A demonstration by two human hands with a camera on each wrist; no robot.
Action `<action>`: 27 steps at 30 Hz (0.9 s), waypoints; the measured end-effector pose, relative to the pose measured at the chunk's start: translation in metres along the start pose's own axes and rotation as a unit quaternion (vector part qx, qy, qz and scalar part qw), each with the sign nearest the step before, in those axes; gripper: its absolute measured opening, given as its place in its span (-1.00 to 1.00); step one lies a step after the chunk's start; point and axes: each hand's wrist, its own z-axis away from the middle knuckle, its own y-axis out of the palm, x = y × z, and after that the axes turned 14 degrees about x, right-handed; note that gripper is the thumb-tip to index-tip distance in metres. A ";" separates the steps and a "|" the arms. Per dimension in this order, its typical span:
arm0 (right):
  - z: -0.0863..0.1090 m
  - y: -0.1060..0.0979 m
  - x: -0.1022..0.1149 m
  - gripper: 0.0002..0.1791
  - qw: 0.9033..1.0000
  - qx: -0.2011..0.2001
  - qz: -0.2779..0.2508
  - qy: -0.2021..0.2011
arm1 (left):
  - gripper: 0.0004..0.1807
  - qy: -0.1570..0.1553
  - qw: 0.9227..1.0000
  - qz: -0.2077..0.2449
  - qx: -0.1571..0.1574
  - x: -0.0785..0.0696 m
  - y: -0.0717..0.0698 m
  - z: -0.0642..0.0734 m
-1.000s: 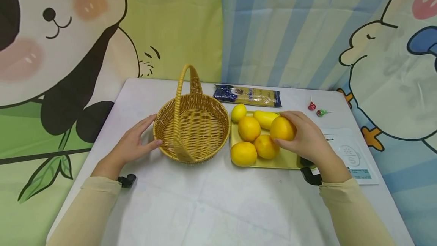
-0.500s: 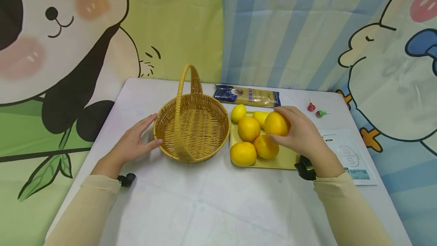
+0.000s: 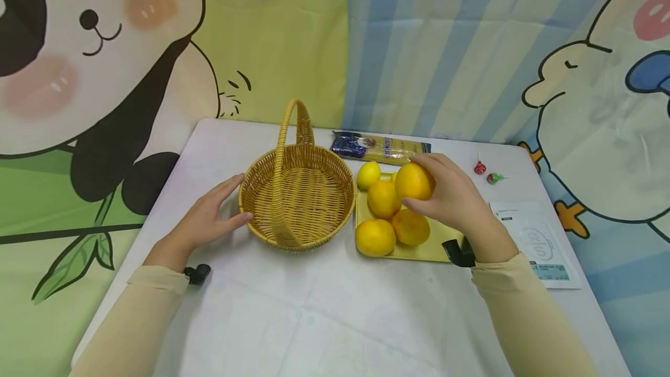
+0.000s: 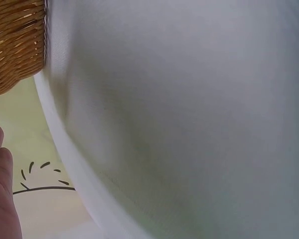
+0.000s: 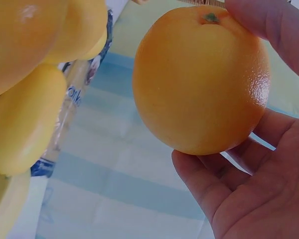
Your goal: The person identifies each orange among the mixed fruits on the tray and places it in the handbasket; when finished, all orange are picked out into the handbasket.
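Note:
In the head view my right hand [image 3: 452,199] grips an orange [image 3: 415,181] between thumb and fingers, held above the tray's fruit. The right wrist view shows its green stem end. A yellow tray [image 3: 437,243] below bears two more oranges, a yellow fruit [image 3: 376,237] at the front left and a lemon [image 3: 369,174] at the back left corner. A longer yellow fruit [image 5: 27,119] shows in the right wrist view; the held orange mostly hides it from the head. My left hand [image 3: 206,220], fingers extended, rests against the left side of a wicker basket [image 3: 309,202] with nothing inside.
A blue-and-gold packet [image 3: 377,147] lies behind the tray. Two lollipops, one red [image 3: 480,167] and one green [image 3: 494,178], are at the back right. A white printed pouch [image 3: 539,243] lies right of the tray. The basket's tall handle [image 3: 280,185] arches over its opening.
My right hand has lifted the orange and carried it left and slightly back, towards the basket. The left hand keeps its place at the basket. The head view has shifted slightly.

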 end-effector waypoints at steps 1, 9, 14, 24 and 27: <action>-0.001 -0.001 0.002 -0.09 1.000 0.002 0.000 -0.002 | 0.08 -0.001 1.000 0.001 0.000 0.000 0.000 0.000; -0.010 -0.006 0.014 -0.09 1.000 0.012 -0.002 -0.017 | 0.09 -0.003 1.000 0.006 -0.002 -0.001 0.000 0.001; -0.016 -0.008 0.021 -0.08 1.000 0.010 -0.007 -0.028 | 0.08 -0.004 1.000 0.005 -0.002 0.000 0.000 0.000; -0.029 -0.012 0.037 -0.08 0.999 0.013 0.000 -0.049 | 0.09 -0.004 1.000 0.003 -0.004 -0.001 0.001 0.000; -0.032 -0.012 0.041 -0.07 0.999 0.019 0.001 -0.045 | 0.09 -0.008 1.000 0.004 -0.001 -0.002 0.001 0.001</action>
